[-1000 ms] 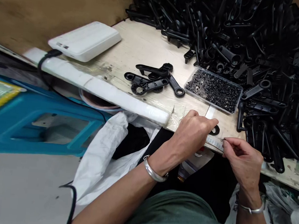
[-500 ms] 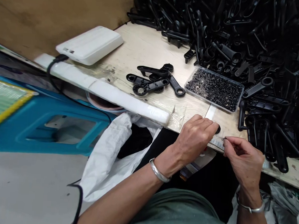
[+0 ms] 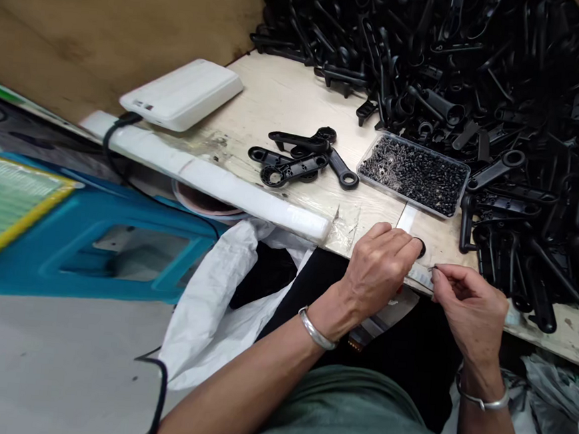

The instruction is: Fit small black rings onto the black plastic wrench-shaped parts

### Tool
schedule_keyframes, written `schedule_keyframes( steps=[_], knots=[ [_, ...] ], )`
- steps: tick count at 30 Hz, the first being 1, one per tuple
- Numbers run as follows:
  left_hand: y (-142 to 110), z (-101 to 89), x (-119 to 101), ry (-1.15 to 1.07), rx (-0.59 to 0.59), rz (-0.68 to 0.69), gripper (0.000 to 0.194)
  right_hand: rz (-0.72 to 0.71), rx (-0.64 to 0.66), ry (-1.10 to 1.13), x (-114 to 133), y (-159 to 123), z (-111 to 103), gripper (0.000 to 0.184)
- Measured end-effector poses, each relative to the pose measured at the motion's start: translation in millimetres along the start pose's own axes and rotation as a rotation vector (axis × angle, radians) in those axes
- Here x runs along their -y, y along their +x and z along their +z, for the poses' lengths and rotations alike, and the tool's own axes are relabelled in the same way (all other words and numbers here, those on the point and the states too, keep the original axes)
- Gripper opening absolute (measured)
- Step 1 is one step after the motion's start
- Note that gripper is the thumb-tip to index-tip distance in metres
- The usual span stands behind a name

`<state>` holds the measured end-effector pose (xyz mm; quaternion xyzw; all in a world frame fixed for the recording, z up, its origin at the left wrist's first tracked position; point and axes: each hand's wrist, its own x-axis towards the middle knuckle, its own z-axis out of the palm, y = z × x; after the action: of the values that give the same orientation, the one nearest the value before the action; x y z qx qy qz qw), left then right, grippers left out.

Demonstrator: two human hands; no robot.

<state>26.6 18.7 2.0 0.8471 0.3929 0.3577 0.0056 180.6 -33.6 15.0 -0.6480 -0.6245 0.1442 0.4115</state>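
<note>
My left hand (image 3: pixel 382 268) is closed at the table's front edge, back of the hand up. Past its knuckles shows the rounded end of a black plastic part (image 3: pixel 422 248); the rest is hidden under the fingers. Just to the right, my right hand (image 3: pixel 470 301) pinches a tiny dark piece (image 3: pixel 434 270) between thumb and forefinger, apart from the left hand. Beyond both hands lies a clear plastic box (image 3: pixel 406 199) filled with small black pieces (image 3: pixel 416 172). Several black plastic arms (image 3: pixel 293 167) with ring-shaped ends lie loosely together on the left.
A big heap of black plastic arms (image 3: pixel 537 129) covers the back and right of the wooden table (image 3: pixel 274 85). A white device (image 3: pixel 183 95) with a black cable (image 3: pixel 108 139) sits at the left. Below are a blue stool (image 3: pixel 133 221) and a white sack (image 3: pixel 207 297).
The camera view has shifted slightly. Both hands keep nearly the same place and grip.
</note>
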Motion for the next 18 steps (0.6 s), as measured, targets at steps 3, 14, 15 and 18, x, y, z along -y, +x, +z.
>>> schedule_keyframes(
  steps=[3,14,15,18],
  knots=[
    [-3.7,-4.4,1.4,-0.021,-0.04,-0.002,0.03,0.007,0.012,0.006,-0.7,0.9,-0.9,0.011],
    [-27.8,-24.9,9.2,-0.226,-0.092,-0.147,0.019,-0.101,0.056,-0.112,4.7,11.1,-7.2,0.015],
    [-28.3,-23.4,8.0,-0.242,-0.107,-0.158,0.019,-0.14,0.059,-0.136,5.5,13.1,-8.3,0.015],
    [-29.3,-19.9,5.1,-0.291,-0.126,-0.187,0.018,-0.244,0.109,-0.188,7.2,18.4,-10.2,0.014]
  ],
)
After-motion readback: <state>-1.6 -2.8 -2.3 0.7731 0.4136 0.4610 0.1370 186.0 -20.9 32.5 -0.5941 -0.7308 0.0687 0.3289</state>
